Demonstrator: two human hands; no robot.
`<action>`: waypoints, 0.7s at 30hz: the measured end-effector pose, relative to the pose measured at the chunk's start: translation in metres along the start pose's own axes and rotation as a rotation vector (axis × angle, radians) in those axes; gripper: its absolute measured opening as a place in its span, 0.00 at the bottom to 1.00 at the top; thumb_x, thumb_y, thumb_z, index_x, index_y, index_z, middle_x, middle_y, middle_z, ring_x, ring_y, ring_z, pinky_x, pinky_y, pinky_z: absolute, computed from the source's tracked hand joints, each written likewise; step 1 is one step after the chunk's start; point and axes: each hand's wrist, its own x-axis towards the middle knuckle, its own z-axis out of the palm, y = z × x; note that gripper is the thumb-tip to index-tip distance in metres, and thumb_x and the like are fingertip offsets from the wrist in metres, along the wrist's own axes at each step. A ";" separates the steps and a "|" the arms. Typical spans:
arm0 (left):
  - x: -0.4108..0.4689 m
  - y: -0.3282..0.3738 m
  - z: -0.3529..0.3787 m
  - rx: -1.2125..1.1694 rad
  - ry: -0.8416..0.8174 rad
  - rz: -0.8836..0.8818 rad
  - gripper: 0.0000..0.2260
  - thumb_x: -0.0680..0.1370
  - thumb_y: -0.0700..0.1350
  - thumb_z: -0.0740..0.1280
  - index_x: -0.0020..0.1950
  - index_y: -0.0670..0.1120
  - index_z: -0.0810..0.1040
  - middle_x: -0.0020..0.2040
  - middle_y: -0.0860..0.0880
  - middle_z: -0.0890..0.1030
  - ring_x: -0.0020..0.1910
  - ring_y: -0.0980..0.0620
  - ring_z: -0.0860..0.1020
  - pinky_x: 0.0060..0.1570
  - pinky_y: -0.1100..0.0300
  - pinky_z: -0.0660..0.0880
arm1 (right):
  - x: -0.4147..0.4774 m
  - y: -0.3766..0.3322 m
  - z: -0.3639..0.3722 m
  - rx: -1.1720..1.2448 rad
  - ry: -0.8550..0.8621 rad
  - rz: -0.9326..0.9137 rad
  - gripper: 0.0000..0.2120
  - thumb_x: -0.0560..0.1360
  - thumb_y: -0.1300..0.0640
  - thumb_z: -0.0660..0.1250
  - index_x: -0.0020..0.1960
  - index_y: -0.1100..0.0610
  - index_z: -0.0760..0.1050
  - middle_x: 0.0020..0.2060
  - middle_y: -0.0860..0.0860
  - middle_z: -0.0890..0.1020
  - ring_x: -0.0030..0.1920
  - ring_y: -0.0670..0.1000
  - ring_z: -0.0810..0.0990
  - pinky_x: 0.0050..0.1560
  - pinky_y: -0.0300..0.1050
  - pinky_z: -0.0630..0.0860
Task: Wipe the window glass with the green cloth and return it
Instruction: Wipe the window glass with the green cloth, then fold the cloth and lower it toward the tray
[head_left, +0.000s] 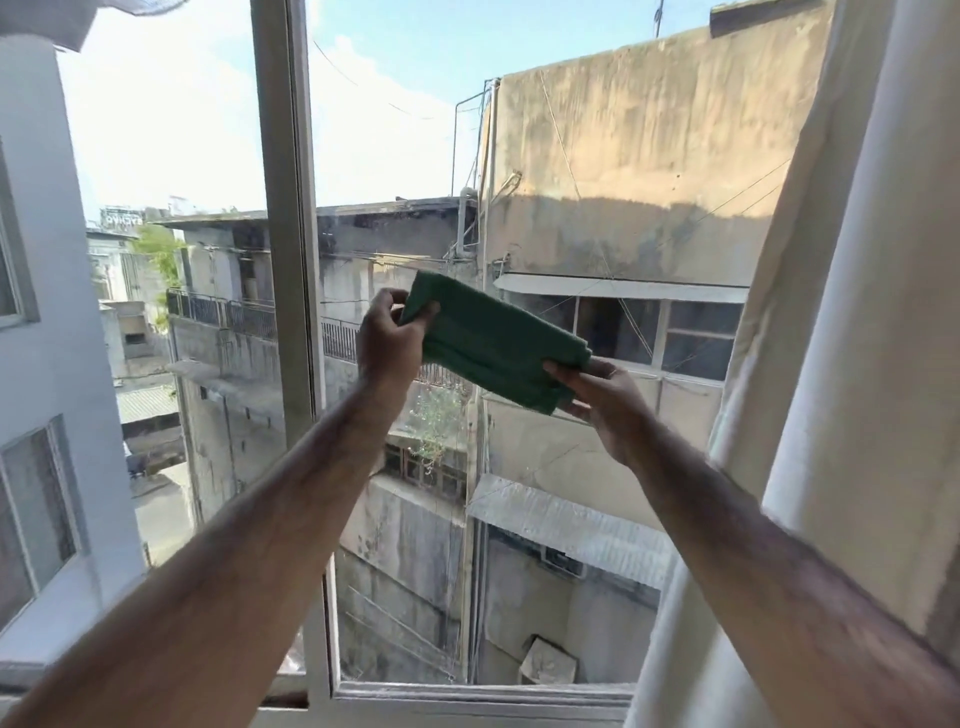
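I hold the folded green cloth (493, 345) in front of the window glass (545, 218), left hand (387, 345) pinching its upper end, right hand (602, 400) gripping the lower end; wiping looks not yet begun, next press it flat to the pane.

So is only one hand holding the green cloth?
No, both hands hold the green cloth: the left hand pinches its upper left end and the right hand grips its lower right end.
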 end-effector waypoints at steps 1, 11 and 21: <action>-0.005 -0.007 -0.007 -0.073 -0.052 -0.061 0.12 0.80 0.47 0.72 0.60 0.45 0.76 0.54 0.47 0.81 0.55 0.43 0.83 0.44 0.51 0.86 | -0.005 0.002 0.002 0.051 0.011 0.024 0.07 0.78 0.59 0.76 0.56 0.53 0.86 0.46 0.48 0.91 0.48 0.47 0.90 0.46 0.43 0.86; -0.067 -0.103 -0.055 -0.552 -0.357 -0.460 0.16 0.70 0.46 0.79 0.53 0.46 0.78 0.48 0.45 0.84 0.41 0.49 0.86 0.31 0.60 0.84 | -0.059 0.064 0.017 0.218 0.069 0.196 0.12 0.81 0.59 0.72 0.64 0.60 0.83 0.46 0.52 0.89 0.45 0.50 0.88 0.43 0.43 0.88; -0.195 -0.250 -0.090 -0.435 -0.398 -0.829 0.07 0.78 0.40 0.73 0.50 0.50 0.78 0.45 0.49 0.88 0.42 0.48 0.87 0.32 0.57 0.85 | -0.156 0.235 0.011 0.248 0.158 0.523 0.08 0.79 0.57 0.75 0.57 0.58 0.86 0.46 0.52 0.90 0.44 0.50 0.89 0.42 0.42 0.87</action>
